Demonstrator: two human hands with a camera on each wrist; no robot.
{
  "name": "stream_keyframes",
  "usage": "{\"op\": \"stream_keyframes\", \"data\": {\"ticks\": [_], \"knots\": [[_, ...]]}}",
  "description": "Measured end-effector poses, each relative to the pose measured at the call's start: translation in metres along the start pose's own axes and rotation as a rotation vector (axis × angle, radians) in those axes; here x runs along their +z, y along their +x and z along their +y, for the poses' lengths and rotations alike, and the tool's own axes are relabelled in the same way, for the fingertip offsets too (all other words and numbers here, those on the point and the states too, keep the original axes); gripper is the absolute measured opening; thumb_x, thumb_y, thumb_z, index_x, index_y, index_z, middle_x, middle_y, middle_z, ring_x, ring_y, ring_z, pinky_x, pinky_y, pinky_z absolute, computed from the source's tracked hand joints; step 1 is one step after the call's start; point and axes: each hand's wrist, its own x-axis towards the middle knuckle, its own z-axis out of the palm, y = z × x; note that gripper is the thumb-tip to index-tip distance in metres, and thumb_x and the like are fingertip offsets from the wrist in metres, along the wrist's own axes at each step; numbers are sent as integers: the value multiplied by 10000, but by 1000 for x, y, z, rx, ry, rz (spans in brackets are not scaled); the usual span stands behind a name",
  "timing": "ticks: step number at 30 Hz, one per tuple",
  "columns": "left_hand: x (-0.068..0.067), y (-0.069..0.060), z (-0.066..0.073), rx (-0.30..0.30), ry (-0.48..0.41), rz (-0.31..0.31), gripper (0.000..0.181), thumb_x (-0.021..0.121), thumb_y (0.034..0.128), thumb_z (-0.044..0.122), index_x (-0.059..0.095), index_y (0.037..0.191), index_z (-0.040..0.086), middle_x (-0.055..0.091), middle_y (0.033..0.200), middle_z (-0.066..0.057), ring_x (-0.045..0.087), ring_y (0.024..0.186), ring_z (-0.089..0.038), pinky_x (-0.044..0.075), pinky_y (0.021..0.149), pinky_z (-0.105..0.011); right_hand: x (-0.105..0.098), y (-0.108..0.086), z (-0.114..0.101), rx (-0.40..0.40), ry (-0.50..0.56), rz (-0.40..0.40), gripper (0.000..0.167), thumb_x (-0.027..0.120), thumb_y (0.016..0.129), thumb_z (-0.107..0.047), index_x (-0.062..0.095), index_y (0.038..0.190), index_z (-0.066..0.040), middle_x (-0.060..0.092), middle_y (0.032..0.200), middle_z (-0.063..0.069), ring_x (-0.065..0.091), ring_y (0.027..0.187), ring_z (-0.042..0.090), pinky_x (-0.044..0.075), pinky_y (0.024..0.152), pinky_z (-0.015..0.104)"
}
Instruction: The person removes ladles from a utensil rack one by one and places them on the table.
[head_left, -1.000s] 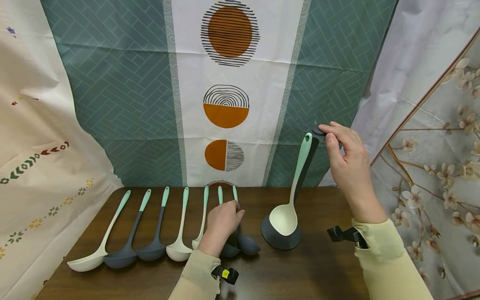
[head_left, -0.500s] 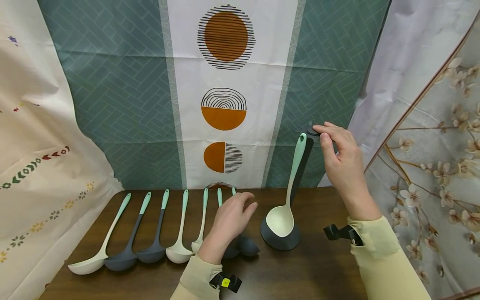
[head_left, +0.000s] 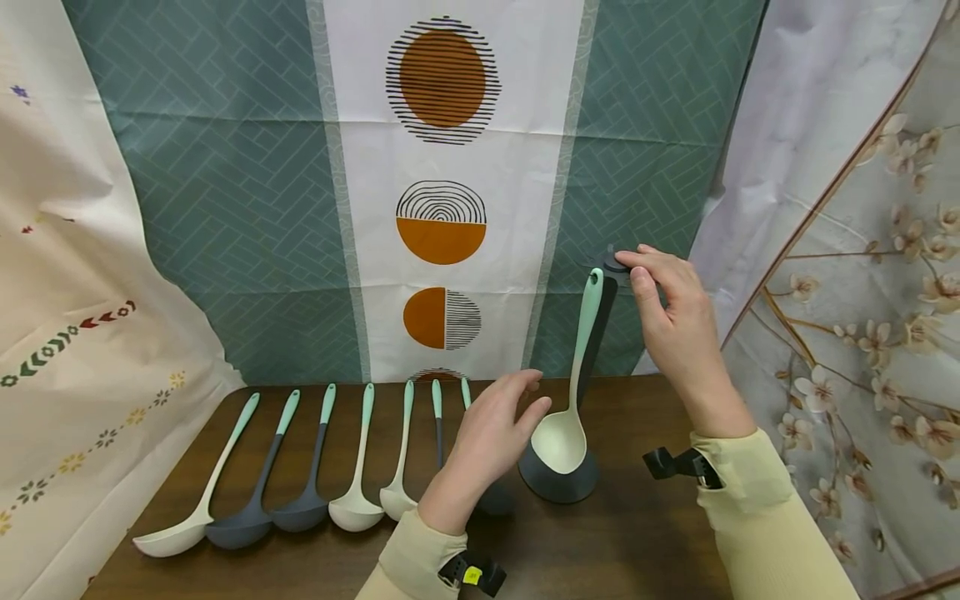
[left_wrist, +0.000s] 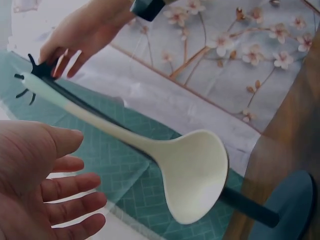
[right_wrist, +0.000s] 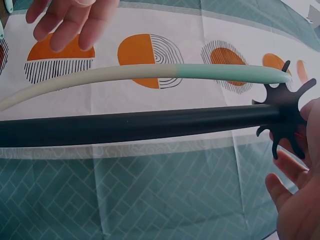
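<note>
A ladle with a cream bowl and mint handle [head_left: 561,442] hangs from a hook of the dark utensil stand [head_left: 558,492], its bowl above the round base. My right hand [head_left: 678,317] pinches the edge of the stand's hooked top, seen closely in the right wrist view beside the dark pole [right_wrist: 125,125]. Left of the hanging ladle is my left hand [head_left: 487,433], raised with fingers loosely bent, apart from it and holding nothing. In the left wrist view those fingers [left_wrist: 75,187] are spread below the handle. Behind this hand, dark ladles [head_left: 495,500] are partly hidden.
A row of several ladles lies on the brown table [head_left: 622,542], bowls towards me, including a cream one [head_left: 176,533] at the far left and a dark one [head_left: 300,512]. A patterned cloth [head_left: 442,333] hangs behind; a floral cloth [head_left: 847,392] hangs at right.
My left hand has come up from the right end of the ladle row and moved right towards the stand, its fingers opening. My right hand stays at the stand's top. The view shifts slightly.
</note>
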Motion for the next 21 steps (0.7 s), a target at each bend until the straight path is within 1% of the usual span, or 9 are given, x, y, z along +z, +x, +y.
{"op": "stream_keyframes", "data": {"ticks": [8, 12, 21], "knots": [[8, 3, 10, 30, -20, 6, 441, 690, 1119, 296, 641, 1516, 112, 718, 1377, -40, 675, 1264, -257, 553, 1053, -504, 0, 1, 0, 5, 19, -19, 308, 571, 1167, -191, 772, 1391, -127, 700, 1454, 83, 515, 1487, 274, 400, 1190, 572], [11, 6, 14, 37, -22, 4, 429, 684, 1123, 302, 645, 1513, 126, 725, 1359, -22, 684, 1229, -233, 560, 1039, -472, 0, 1, 0, 11, 26, -26, 310, 570, 1168, -196, 771, 1395, -135, 693, 1464, 73, 509, 1488, 265, 399, 1186, 581], [20, 10, 17, 44, -35, 8, 364, 702, 1114, 294, 689, 1448, 151, 752, 1261, 34, 696, 1129, -169, 580, 974, -409, -1, 1, 2, 9, 43, -37, 312, 563, 1171, -187, 767, 1401, -134, 693, 1460, 70, 506, 1490, 255, 403, 1182, 578]]}}
